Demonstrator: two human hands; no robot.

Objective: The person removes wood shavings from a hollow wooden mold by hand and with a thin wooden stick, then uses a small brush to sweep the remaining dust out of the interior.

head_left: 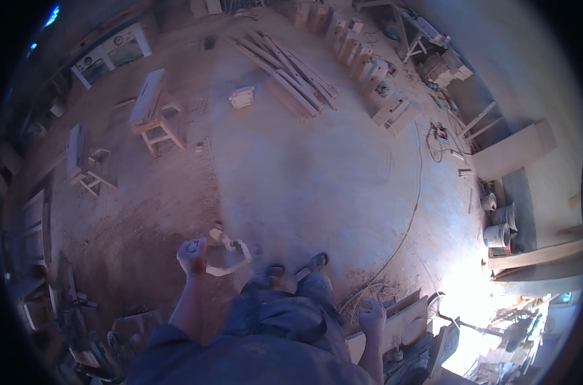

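Note:
My left hand (192, 258) is raised in front of me to the left, its fingers closed. From beside it a pale, curled strip (230, 269) loops toward my feet; it looks like a band or ribbon, its material unclear. The far end of the loop lies near a small pale lump (219, 237), and whether that end touches the floor is hard to see. My right hand (371, 314) hangs low at my right side, fingers loosely bent and apart, with nothing visible in it. Just beyond it are boards and a machine-like bench (413, 340).
A cable (412, 221) crosses the dusty floor on my right. Long planks (285, 77) lie ahead, with a small stack of blocks (241, 97) beside them. Wooden trestles (153, 112) stand at left. Buckets (497, 235) line the right wall, near bright light.

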